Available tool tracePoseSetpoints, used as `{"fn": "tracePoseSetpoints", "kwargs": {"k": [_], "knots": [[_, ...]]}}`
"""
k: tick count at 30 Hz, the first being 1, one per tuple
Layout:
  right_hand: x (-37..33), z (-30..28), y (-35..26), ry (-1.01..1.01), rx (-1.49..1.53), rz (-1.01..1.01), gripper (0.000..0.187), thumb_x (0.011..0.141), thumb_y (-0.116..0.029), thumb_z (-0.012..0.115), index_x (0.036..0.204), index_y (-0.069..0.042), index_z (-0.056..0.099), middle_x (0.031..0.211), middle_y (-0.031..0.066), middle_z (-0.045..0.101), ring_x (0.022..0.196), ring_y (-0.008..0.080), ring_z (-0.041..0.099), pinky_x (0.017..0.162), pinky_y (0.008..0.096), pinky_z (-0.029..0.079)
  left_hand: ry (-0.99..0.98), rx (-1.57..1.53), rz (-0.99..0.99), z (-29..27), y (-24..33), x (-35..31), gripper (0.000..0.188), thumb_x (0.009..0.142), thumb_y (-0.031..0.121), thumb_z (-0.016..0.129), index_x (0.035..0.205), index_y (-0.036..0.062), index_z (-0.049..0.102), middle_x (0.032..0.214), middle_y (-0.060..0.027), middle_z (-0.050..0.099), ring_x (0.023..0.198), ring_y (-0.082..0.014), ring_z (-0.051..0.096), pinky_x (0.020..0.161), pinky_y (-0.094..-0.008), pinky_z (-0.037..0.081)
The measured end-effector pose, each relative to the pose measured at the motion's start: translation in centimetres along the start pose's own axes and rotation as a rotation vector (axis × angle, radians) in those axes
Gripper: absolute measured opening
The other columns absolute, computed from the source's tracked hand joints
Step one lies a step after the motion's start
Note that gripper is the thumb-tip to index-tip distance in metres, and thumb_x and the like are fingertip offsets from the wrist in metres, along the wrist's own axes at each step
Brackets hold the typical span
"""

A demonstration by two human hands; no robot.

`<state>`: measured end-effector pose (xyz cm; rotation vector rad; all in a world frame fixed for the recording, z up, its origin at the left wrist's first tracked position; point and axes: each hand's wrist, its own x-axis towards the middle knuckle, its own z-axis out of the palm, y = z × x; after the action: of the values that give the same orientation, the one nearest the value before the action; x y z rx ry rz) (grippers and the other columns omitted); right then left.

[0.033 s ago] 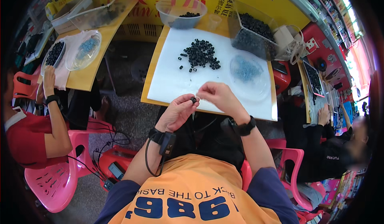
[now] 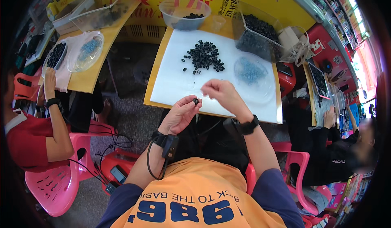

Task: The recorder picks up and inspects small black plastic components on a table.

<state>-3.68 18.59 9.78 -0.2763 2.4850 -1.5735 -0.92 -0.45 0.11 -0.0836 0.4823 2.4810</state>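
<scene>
Between the thumb and fingertips of my left hand [image 2: 181, 113] is a small black cylindrical part [image 2: 196, 101] with a hole in its end. This hand is closed on it just off the table's near edge. My right hand [image 2: 222, 93] hovers to its right over the white sheet, thumb and fingers drawn together in a pinch. Its fingertips are somewhat blurred, and whatever they may hold is too small to make out. Beyond both hands lies a loose pile of similar black parts [image 2: 203, 56]. A clear round dish [image 2: 266, 90] of thin pale-blue pieces [image 2: 250, 70] sits at the right.
A white sheet [image 2: 169, 83] covers most of the wooden table. At its back stand a clear bowl [image 2: 169, 18], a small clear cup [image 2: 218, 22] and a clear bin [image 2: 248, 47] of black parts. Co-workers sit at tables on both sides, near a pink chair [image 2: 53, 187].
My right hand has drawn slightly up and away from the black part. My left hand has tilted a little, still gripping the part. The pile and dish are unmoved.
</scene>
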Motion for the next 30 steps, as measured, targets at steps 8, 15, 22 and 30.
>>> {"fn": "tracePoseSetpoints", "kwargs": {"k": [8,15,22,30], "knots": [[8.2,1.5,6.8,0.312,-0.587,-0.212,0.018,0.083,-0.011,0.066,0.095,0.001,0.069,0.085,0.0155,0.066,0.075,0.0257,0.065,0.069,0.0340,0.052,0.050,-0.137,0.078,0.0,0.8,-0.1,0.021,0.093,-0.001,0.058,0.114,0.0013,0.056,0.109,-0.0133,0.063,0.104,-0.0194,0.065,0.087,-0.0232,0.057],[5.9,1.8,3.8,0.334,-0.279,-0.079,0.016,0.080,-0.010,0.071,0.090,0.003,0.066,0.080,0.0146,0.069,0.074,0.0233,0.068,0.068,0.0318,0.054,0.096,-0.104,0.109,0.9,1.6,-0.4,0.022,0.093,0.000,0.059,0.115,0.0010,0.055,0.105,-0.0113,0.064,0.099,-0.0175,0.066,0.086,-0.0230,0.057],[-0.8,2.5,-1.3,0.146,0.040,0.005,0.017,0.083,-0.009,0.072,0.095,0.003,0.068,0.081,0.0082,0.071,0.072,0.0090,0.066,0.064,0.0220,0.051,0.051,-0.050,0.125,0.6,1.2,0.1,0.021,0.092,0.001,0.060,0.113,0.0004,0.058,0.104,-0.0105,0.064,0.095,-0.0165,0.067,0.083,-0.0239,0.058],[-2.4,3.3,-1.7,0.166,-0.224,-0.116,0.017,0.083,-0.007,0.072,0.097,0.003,0.070,0.082,0.0127,0.071,0.072,0.0164,0.068,0.064,0.0248,0.053,0.032,0.027,0.105,0.5,0.5,0.3,0.021,0.092,0.001,0.061,0.113,-0.0010,0.060,0.102,-0.0101,0.066,0.092,-0.0159,0.066,0.084,-0.0251,0.057]]}}
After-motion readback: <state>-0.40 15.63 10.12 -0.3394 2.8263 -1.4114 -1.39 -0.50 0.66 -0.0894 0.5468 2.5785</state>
